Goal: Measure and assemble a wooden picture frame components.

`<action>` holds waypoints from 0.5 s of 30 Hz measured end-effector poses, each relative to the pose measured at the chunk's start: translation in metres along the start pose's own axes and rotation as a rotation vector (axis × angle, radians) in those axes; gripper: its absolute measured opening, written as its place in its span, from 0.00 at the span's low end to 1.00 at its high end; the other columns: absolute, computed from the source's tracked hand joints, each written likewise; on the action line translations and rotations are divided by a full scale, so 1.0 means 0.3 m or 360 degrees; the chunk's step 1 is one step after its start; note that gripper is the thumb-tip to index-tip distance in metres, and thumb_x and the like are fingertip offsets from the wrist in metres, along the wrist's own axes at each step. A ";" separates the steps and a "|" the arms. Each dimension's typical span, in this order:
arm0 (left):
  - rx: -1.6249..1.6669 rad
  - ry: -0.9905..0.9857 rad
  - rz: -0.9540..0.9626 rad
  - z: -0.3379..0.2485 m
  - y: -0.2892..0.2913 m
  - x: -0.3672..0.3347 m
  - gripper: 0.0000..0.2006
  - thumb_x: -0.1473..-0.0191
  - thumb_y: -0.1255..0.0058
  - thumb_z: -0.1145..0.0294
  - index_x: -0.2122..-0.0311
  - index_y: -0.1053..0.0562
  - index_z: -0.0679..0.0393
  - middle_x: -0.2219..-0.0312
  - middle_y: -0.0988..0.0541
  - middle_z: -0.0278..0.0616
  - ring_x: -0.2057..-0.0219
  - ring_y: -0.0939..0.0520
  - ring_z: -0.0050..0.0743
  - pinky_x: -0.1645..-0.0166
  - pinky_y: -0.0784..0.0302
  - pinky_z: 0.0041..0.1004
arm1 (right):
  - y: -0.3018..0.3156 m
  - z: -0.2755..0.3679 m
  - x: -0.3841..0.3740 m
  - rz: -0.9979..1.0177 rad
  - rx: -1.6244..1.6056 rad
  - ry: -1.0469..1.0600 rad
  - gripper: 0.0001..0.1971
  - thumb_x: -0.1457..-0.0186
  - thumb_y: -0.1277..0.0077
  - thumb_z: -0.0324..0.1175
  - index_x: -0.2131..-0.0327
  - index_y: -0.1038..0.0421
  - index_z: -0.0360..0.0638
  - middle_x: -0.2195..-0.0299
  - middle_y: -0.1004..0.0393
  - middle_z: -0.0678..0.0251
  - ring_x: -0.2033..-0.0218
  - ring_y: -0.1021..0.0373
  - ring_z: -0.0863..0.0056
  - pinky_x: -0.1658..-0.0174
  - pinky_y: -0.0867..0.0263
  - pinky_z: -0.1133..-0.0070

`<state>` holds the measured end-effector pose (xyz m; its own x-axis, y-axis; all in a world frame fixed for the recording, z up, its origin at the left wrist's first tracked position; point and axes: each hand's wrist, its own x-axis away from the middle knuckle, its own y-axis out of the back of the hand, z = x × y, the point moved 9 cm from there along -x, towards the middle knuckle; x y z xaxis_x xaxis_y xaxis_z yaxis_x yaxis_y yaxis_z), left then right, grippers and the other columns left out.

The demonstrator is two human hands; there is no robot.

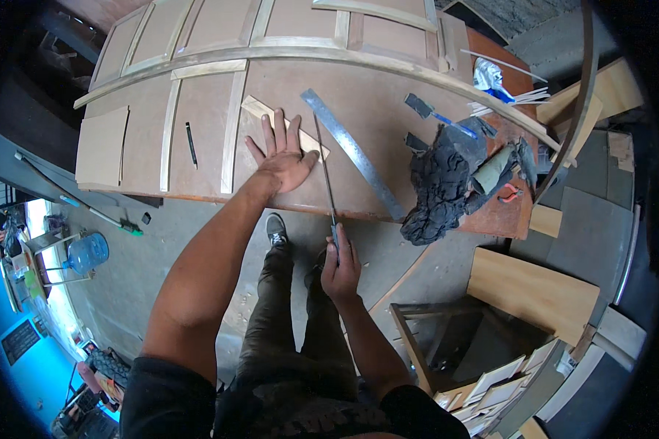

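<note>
My left hand point(283, 157) lies flat with spread fingers on a short strip of pale wood point(255, 107), pressing it against the brown worktable point(198, 157). In my right hand point(341, 271), just off the table's near edge, is the handle of a handsaw point(325, 164). Its thin dark blade, seen nearly edge-on, points away from me and passes by the strip's right end; I cannot tell whether it touches the wood. To the right of the blade a steel ruler point(353, 152) lies slantwise, one end at the table's near edge. A black pencil point(191, 145) rests further left.
Wooden frames point(300, 53) and thin brown panels point(101, 150) lie across the table. At its right are a dark crumpled cloth point(443, 175), a blue-handled brush point(452, 124) and red-handled pliers point(510, 193). Below right, a wooden cabinet frame point(410, 344) stands beside a plywood board point(532, 294).
</note>
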<state>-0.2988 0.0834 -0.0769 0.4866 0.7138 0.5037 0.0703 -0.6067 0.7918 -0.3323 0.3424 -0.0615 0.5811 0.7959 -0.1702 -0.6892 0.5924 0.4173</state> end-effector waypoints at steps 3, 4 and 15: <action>-0.0052 0.0057 0.0100 -0.007 0.003 -0.003 0.47 0.37 0.62 0.40 0.23 0.66 0.49 0.25 0.77 0.48 0.25 0.80 0.58 0.31 0.83 0.74 | -0.004 -0.011 0.017 0.0041 0.0071 -0.0032 0.21 0.31 0.55 0.25 0.38 0.34 0.26 0.56 0.25 0.45 0.58 0.23 0.56 0.55 0.25 0.69; -0.0054 0.0068 0.0139 -0.007 0.002 -0.004 0.46 0.36 0.63 0.39 0.23 0.67 0.49 0.25 0.78 0.48 0.25 0.80 0.58 0.31 0.83 0.73 | -0.004 -0.013 0.017 0.0037 0.0065 -0.0035 0.21 0.31 0.55 0.25 0.38 0.34 0.26 0.56 0.25 0.45 0.58 0.23 0.56 0.55 0.25 0.69; -0.0109 0.0062 0.0275 -0.029 0.011 0.012 0.43 0.33 0.67 0.39 0.24 0.72 0.39 0.25 0.81 0.47 0.26 0.82 0.58 0.31 0.83 0.73 | 0.008 -0.020 0.066 0.0004 0.0031 0.0010 0.21 0.33 0.58 0.22 0.38 0.35 0.26 0.59 0.22 0.47 0.59 0.22 0.55 0.57 0.26 0.69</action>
<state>-0.3045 0.0872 -0.0695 0.4519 0.6151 0.6461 -0.0715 -0.6969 0.7136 -0.3250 0.3603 -0.0694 0.5764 0.7983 -0.1745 -0.6821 0.5877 0.4351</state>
